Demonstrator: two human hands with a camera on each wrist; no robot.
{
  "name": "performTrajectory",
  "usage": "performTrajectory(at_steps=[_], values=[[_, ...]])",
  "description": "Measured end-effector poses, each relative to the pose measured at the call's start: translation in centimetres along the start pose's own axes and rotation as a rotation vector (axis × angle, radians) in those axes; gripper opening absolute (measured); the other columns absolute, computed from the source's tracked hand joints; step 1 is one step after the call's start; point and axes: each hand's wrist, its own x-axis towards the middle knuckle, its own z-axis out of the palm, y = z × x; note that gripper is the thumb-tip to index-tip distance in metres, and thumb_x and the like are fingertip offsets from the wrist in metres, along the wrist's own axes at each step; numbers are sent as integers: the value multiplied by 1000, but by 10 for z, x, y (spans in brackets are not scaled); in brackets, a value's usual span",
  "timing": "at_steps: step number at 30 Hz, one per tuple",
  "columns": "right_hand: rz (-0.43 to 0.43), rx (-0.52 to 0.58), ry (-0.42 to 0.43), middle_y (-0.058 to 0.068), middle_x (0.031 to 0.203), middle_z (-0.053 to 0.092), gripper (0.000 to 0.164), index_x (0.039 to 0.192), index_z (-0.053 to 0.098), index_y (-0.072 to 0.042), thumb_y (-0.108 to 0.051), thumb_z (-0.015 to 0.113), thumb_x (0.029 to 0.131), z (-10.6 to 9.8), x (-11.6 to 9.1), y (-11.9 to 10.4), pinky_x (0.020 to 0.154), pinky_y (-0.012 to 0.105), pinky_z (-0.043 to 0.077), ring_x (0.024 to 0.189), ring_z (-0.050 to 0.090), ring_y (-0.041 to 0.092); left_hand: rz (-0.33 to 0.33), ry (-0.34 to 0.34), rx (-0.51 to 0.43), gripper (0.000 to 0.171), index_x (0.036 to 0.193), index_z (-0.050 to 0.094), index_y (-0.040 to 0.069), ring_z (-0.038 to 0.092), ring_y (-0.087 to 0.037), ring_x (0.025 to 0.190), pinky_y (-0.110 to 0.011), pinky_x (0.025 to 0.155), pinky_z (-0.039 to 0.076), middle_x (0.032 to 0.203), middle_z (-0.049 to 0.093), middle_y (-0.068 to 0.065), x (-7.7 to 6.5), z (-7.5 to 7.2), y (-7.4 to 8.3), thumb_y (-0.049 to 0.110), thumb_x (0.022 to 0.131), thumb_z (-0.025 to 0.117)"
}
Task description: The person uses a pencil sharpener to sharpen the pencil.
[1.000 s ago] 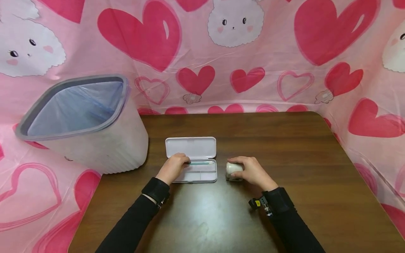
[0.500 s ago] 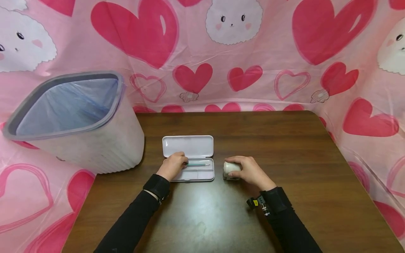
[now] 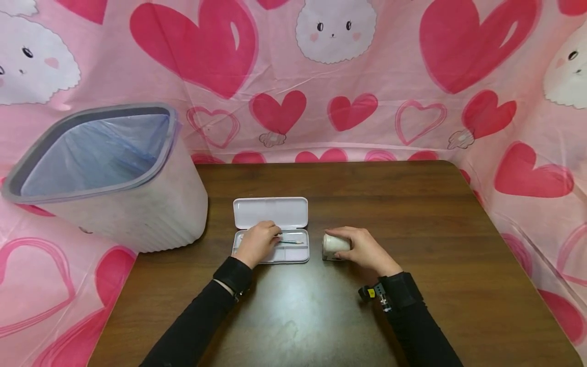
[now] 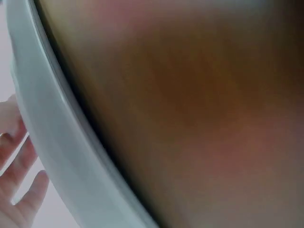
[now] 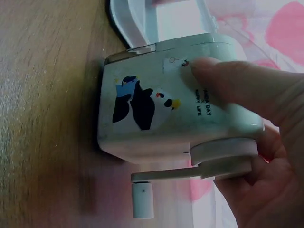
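A white pencil case [image 3: 300, 259] lies on the table with its lid [image 3: 275, 211] folded back. Over its tray, my left hand [image 3: 258, 243] pinches the blunt end of a pencil [image 3: 291, 241], whose point faces right. In the left wrist view the case's pale rim [image 4: 61, 128] covers much of that hand [image 4: 21, 190]; the pencil is hidden there. To the case's right, my right hand [image 3: 364, 248] grips a white hand-crank pencil sharpener [image 3: 336, 247] from above. The right wrist view shows panda stickers on the sharpener [image 5: 156, 95] and its crank handle [image 5: 166, 175].
On the left of the wooden table [image 3: 390, 199] stands a tall white waste bin [image 3: 176, 204] lined with a blue bag. A pink curtain [image 3: 316, 81] with hearts hangs behind the table and along the right side.
My left hand has shifted a little to the right over the case, and the pencil in it has tilted slightly. My right hand keeps its hold on the sharpener. The head view has shifted slightly.
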Motion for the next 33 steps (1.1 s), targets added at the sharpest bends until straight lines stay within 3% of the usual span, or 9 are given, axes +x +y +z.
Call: performTrajectory(at_steps=[3, 8, 10, 13, 24, 29, 33], values=[[-19, 11, 7, 4, 122, 63, 56, 129, 60, -14, -8, 79, 76, -1, 0, 0, 82, 38, 50, 104, 60, 20, 32, -2, -168, 32, 107, 69, 7, 62, -20, 93, -36, 79, 51, 97, 66, -3, 6, 7, 21, 22, 79, 77], [-70, 29, 34, 4, 120, 64, 55, 128, 62, -14, -8, 79, 76, -3, 1, -8, 79, 35, 50, 101, 60, 19, 44, -136, -368, 69, 131, 54, 4, 57, -21, 112, -35, 94, 45, 121, 61, -8, 15, 21, 51, 37, 76, 79], [-79, 39, 37, 3, 120, 64, 55, 127, 62, -16, -9, 79, 75, -5, 2, -13, 79, 35, 50, 100, 60, 18, 25, -163, -406, 70, 132, 54, 6, 57, -20, 110, -33, 92, 46, 121, 61, -6, 17, 26, 59, 37, 75, 80], [-78, 50, 29, 3, 119, 64, 55, 127, 62, -16, -9, 79, 75, -6, 3, -18, 79, 37, 50, 99, 60, 18, 0, -149, -454, 61, 126, 58, 8, 60, -18, 101, -30, 85, 49, 113, 64, -4, 17, 31, 65, 33, 75, 80], [-60, 9, -2, 7, 120, 65, 55, 128, 61, -11, -9, 78, 76, -15, -4, -17, 77, 32, 51, 97, 62, 17, -30, -90, -456, 51, 119, 63, 8, 62, -16, 94, -29, 82, 49, 106, 65, -2, 11, 30, 64, 28, 75, 81], [-25, -39, 51, 9, 120, 65, 56, 127, 62, -11, -7, 79, 75, -25, -9, -10, 76, 35, 51, 97, 62, 21, -75, -41, -511, 53, 121, 62, 3, 64, -23, 98, -35, 84, 51, 113, 66, -9, 7, 18, 52, 21, 75, 81], [-12, -26, 58, 8, 119, 65, 56, 126, 63, -12, -7, 80, 73, -19, -8, -6, 77, 37, 51, 96, 62, 20, -122, 14, -513, 52, 119, 63, 3, 64, -23, 98, -37, 85, 51, 110, 67, -8, -5, 2, 44, 19, 73, 82]])
